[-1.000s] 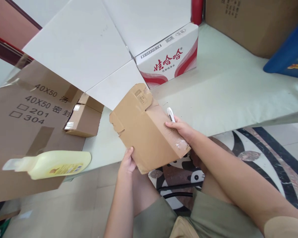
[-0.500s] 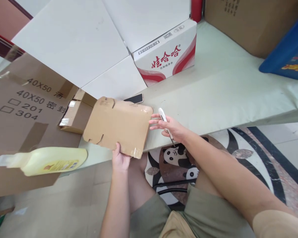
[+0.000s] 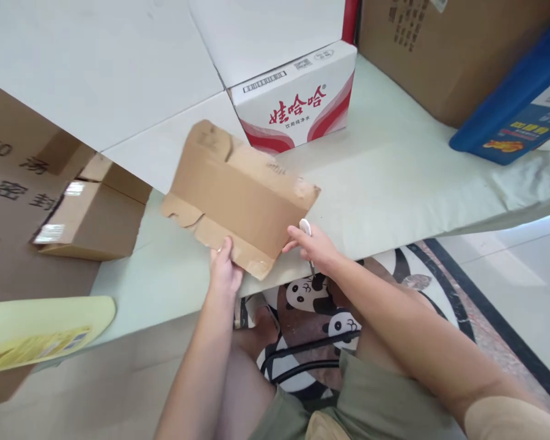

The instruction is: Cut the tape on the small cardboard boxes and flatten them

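A flattened brown cardboard box [image 3: 241,205] with clear tape on its edges is held above the front edge of the pale green table [image 3: 394,177]. My left hand [image 3: 226,273] grips its lower edge from below, thumb on top. My right hand [image 3: 312,247] touches the box's lower right corner with its fingertips while it holds a small white utility knife [image 3: 306,231], the blade pointing down past the palm.
A white carton with red print [image 3: 297,101] stands behind the box. A small taped brown box [image 3: 89,217] and a large printed carton [image 3: 9,177] are at the left. A pale yellow bottle [image 3: 41,333] lies at the lower left. A blue box [image 3: 517,104] sits at the right.
The flattened box has swung up and to the right, tilting toward me. My right hand closed in onto its lower right corner. The view shifted left and nearer the table.
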Tool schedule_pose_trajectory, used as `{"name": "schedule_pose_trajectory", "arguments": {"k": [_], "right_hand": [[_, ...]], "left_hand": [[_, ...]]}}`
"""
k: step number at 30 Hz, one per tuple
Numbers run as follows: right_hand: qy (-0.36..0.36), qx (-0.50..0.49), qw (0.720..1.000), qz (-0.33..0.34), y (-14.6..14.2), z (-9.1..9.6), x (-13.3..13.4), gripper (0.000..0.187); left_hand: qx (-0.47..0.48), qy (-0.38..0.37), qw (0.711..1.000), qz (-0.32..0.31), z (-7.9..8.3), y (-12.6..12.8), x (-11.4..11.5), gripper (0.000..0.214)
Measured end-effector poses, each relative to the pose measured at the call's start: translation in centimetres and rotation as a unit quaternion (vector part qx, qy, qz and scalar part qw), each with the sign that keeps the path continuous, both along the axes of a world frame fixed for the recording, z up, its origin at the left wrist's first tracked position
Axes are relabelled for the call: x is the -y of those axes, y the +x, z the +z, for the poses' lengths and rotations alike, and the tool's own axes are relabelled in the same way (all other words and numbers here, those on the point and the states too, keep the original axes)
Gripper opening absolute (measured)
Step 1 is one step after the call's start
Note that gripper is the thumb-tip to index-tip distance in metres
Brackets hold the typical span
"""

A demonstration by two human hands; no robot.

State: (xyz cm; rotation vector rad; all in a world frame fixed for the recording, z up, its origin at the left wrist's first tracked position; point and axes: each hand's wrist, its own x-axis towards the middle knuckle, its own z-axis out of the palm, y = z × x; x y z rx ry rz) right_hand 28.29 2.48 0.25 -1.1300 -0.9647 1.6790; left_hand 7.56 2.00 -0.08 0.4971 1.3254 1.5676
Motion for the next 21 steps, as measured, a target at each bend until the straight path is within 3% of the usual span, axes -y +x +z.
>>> {"name": "schedule_pose_trajectory", "arguments": {"k": [5, 8, 12, 16, 21], "right_hand": [[-0.017, 0.042, 0.997, -0.068, -0.3, -0.6, -1.0, 0.039], [-0.037, 0.009, 0.993, -0.108, -0.6, -0.2, -1.1, 0.046], [-0.018, 0.006, 0.975, -0.223, 0.3, 1.0, 0.0, 0.052], [0.028, 0.087, 0.932, -0.352, 5.0, 2.7, 2.9, 0.052], [0.058, 0.263, 0.829, -0.489, 13.0, 6.0, 6.1, 0.041]], "left_hand": [[0.061, -0.024, 0.996, -0.056, -1.5, 1.8, -1.4, 0.035], [0.064, -0.027, 0.994, -0.085, -1.3, 1.7, -2.0, 0.033], [0.074, -0.013, 0.980, -0.185, -0.6, 1.5, -2.8, 0.038], [0.073, -0.023, 0.972, -0.223, -0.2, 1.7, -3.1, 0.041], [0.072, -0.022, 0.962, -0.262, 0.0, 1.3, -2.4, 0.034]]}}
